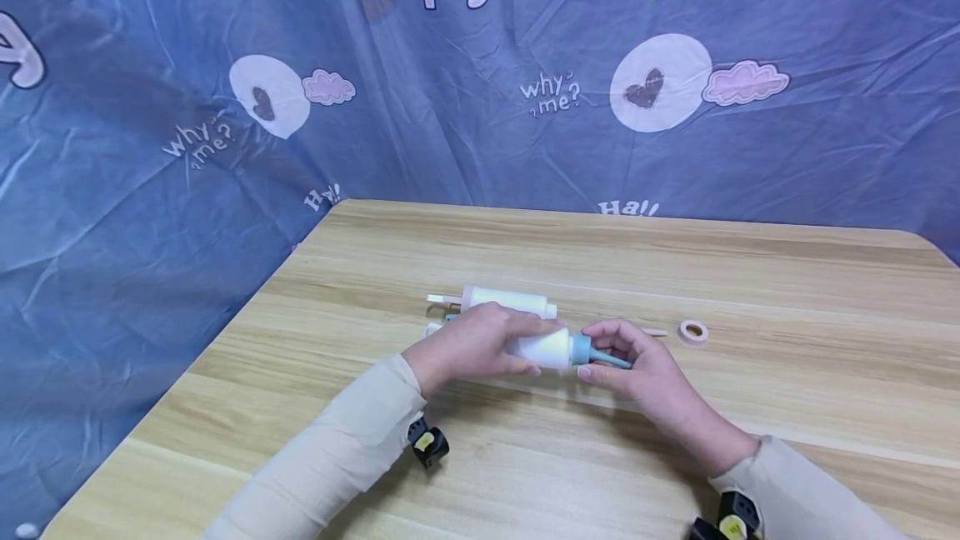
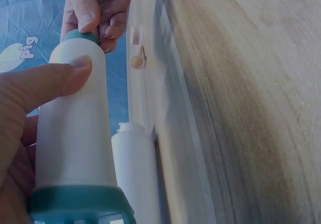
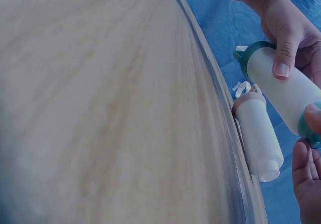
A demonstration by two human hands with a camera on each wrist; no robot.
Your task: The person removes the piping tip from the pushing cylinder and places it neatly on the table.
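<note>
A white bottle [image 1: 546, 349] with teal ends lies sideways above the table, gripped round its body by my left hand [image 1: 483, 343]. In the left wrist view the left thumb presses on the white bottle [image 2: 75, 128]. My right hand [image 1: 647, 365] pinches the teal cap [image 1: 581, 350] at the bottle's right end, where a thin teal piece [image 1: 611, 358] sticks out. The right wrist view shows the left hand [image 3: 291, 38] round the bottle [image 3: 281, 88] and the right hand [image 3: 306, 169] at its lower teal end.
A second white bottle [image 1: 510, 300] with a pale pink end lies just behind the hands. To the right are a small pink ring [image 1: 693, 332] and a thin pale piece [image 1: 655, 332]. The wooden table [image 1: 675, 265] meets a blue printed sheet [image 1: 465, 123] behind.
</note>
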